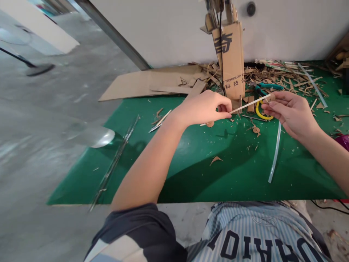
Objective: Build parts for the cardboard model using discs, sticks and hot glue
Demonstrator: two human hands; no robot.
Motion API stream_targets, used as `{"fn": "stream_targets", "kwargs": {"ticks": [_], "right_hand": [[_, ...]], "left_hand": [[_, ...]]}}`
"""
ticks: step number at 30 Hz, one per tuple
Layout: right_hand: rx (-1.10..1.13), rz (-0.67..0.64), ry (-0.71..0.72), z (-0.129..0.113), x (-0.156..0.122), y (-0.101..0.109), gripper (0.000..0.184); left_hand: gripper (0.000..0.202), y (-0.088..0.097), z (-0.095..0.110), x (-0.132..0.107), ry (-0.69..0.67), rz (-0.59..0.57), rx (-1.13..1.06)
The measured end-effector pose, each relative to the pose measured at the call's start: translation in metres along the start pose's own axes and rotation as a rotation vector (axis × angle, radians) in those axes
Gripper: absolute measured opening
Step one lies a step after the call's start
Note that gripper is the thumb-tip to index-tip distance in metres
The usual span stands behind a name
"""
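My left hand [204,106] pinches the left end of a thin wooden stick [248,104], held slanting above the green table. At the stick's right end, my right hand [293,112] grips a small round cardboard disc [269,98] between thumb and fingers. The stick's tip meets the disc; whether it passes through I cannot tell. Below my left hand lies another cardboard disc [209,124], partly hidden by the hand. A third disc [256,130] rests on the table between both hands. Just left of my right hand is a tool with yellow and teal handles [261,111].
A cardboard structure [231,58] stands at the table's back. Cardboard scraps [289,74] heap behind my right hand. Flat cardboard [131,84] lies back left. A translucent glue stick [275,153] lies front right, thin clear rods [117,160] at left. The green table [191,182] ends near my body.
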State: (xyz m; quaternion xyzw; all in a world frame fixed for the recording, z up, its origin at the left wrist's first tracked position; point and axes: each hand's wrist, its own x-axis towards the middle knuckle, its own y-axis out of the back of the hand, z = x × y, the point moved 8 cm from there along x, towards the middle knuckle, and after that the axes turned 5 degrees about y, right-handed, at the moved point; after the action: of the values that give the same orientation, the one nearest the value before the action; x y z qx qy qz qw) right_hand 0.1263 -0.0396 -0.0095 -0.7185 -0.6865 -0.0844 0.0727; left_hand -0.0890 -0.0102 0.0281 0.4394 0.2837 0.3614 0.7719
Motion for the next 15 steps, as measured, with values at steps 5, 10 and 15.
{"fn": "stream_targets", "kwargs": {"ticks": [5, 10, 15], "right_hand": [[-0.17, -0.004, 0.184, -0.026, 0.019, -0.01, 0.01], [-0.269, -0.007, 0.267, -0.027, 0.036, -0.023, 0.017], [-0.365, 0.024, 0.351, -0.022, 0.038, -0.026, 0.028]], "left_hand": [[0.012, 0.008, 0.001, 0.002, -0.026, 0.091, 0.073], [0.015, 0.014, 0.002, 0.001, -0.005, 0.15, 0.086], [0.019, 0.009, -0.002, 0.002, -0.014, 0.139, 0.124]]}}
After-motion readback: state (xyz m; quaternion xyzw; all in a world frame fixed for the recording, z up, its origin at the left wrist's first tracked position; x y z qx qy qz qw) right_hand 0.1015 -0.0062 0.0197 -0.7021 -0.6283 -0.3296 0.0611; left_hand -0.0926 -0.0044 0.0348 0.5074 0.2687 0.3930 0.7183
